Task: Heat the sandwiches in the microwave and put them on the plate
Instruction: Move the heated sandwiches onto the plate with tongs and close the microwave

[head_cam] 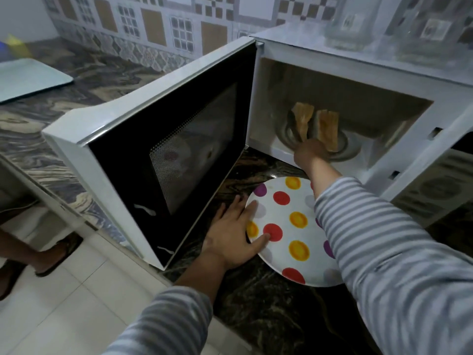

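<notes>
Reaching right hand [311,152] at sandwiches [317,126], grip unclear; left hand [234,235] fingers [252,208] spread on plate [294,252]

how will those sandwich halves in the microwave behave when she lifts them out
The sandwich halves look toasted and stand on edge, so they are probably fairly stiff and light. Standing upright, they may tip when the right hand nudges them. Layers could slide apart.

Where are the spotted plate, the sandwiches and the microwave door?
spotted plate [286,208]: head view, bare white patch among its dots.
sandwiches [327,129]: head view, toasted face of the right one.
microwave door [194,147]: head view, its mesh window.
</notes>
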Demonstrator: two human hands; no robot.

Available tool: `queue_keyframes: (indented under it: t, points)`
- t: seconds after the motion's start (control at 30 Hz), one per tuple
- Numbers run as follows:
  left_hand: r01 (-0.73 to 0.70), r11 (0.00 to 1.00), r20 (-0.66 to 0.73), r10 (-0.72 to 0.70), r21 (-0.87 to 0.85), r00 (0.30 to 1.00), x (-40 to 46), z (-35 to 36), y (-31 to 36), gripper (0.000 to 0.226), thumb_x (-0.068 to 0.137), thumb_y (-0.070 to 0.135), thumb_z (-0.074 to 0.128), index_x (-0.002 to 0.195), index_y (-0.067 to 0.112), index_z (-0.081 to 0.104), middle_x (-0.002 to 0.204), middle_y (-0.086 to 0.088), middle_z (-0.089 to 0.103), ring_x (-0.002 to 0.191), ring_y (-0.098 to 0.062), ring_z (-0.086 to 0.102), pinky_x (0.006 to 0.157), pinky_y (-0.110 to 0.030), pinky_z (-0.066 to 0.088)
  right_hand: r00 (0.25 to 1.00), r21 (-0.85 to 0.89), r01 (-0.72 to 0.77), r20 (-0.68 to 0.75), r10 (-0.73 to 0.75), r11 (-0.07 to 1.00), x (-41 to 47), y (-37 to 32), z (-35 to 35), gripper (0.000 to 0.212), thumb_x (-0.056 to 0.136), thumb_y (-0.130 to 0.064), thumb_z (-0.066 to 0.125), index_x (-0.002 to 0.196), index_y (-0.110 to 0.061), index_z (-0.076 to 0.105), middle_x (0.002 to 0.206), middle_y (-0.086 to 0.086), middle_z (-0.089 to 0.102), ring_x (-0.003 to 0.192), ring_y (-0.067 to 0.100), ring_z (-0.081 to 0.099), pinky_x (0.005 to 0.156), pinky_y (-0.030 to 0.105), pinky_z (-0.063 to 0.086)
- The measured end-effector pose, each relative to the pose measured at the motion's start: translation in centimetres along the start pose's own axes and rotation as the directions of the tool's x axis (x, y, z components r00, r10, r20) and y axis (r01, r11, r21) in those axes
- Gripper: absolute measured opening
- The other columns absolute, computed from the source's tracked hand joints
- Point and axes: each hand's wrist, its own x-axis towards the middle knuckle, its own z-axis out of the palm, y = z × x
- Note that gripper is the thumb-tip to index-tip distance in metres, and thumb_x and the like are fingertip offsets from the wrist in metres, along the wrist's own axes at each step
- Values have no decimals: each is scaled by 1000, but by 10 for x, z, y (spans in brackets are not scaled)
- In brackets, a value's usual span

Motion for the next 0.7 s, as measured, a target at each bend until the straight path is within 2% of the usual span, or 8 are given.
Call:
queue_keyframes:
  t: [0.2,0.33,0.43,0.53,0.7]
  points:
    - [5,1000,1,-5,10,1000,1,0,0,78,87,69,37,152,33,11,160,6,12,148,-11,0,115,-28,-8,998,16,25,-56,-24,1000,-16,11,-2,36,100,-17,36,124,3,54,128,22,55,119,37,52,92,38,42]
    - [-5,1000,12,5,19,1000,1,-1,0,77,88,69,32,152,32,11,161,5,12,148,-11,0,116,-29,-6,994,95,38,-109,-28,995,-45,21,-9,43,101,-33,41,121,2,56,123,22,59,114,38,55,79,33,39]
    - [-16,1000,19,16,15,1000,1,0,-1,81,82,70,23,152,31,12,160,5,13,148,-11,0,117,-31,-4,983,90,104,-160,-89,991,-81,41,-14,43,99,-38,43,120,-2,55,119,21,61,109,38,57,75,32,37]
    - [-8,999,27,7,33,1000,1,1,-2,86,78,73,9,153,31,12,160,4,13,148,-11,1,118,-32,-3,977,128,182,-135,-165,975,-123,69,-16,39,98,-37,46,121,-7,55,111,16,64,104,35,58,72,29,36]
    - [14,997,10,-15,72,1000,2,1,2,84,79,68,11,153,28,14,160,3,15,148,-12,4,119,-34,1,981,83,191,-59,-187,978,-181,109,-10,38,97,-39,48,125,-14,54,110,6,66,100,26,61,70,26,37]
